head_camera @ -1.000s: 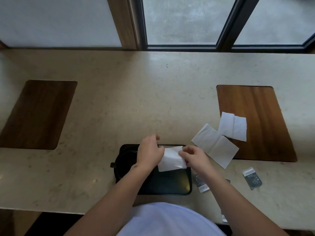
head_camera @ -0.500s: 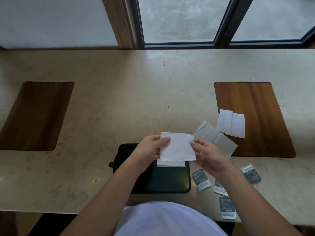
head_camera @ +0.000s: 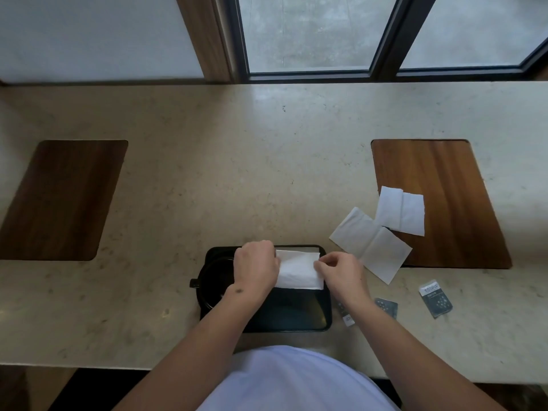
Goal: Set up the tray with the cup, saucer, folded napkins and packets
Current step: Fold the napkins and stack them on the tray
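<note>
A black tray lies on the stone counter right in front of me. A black cup with its handle to the left sits in the tray's left half, partly under my left hand. A white folded napkin lies over the tray's far right part. My left hand pinches its left edge and my right hand pinches its right edge. Two more white napkins lie to the right. Dark packets rest on the counter right of the tray; one is partly hidden by my right forearm.
Two wooden inlays are set into the counter, one at the left and one at the right, the latter partly under the loose napkins. A window with dark frames runs along the counter's far edge.
Half a second ago both hands held the napkin up above the tray; now they have lowered it onto the tray's far right part, folded narrower.
</note>
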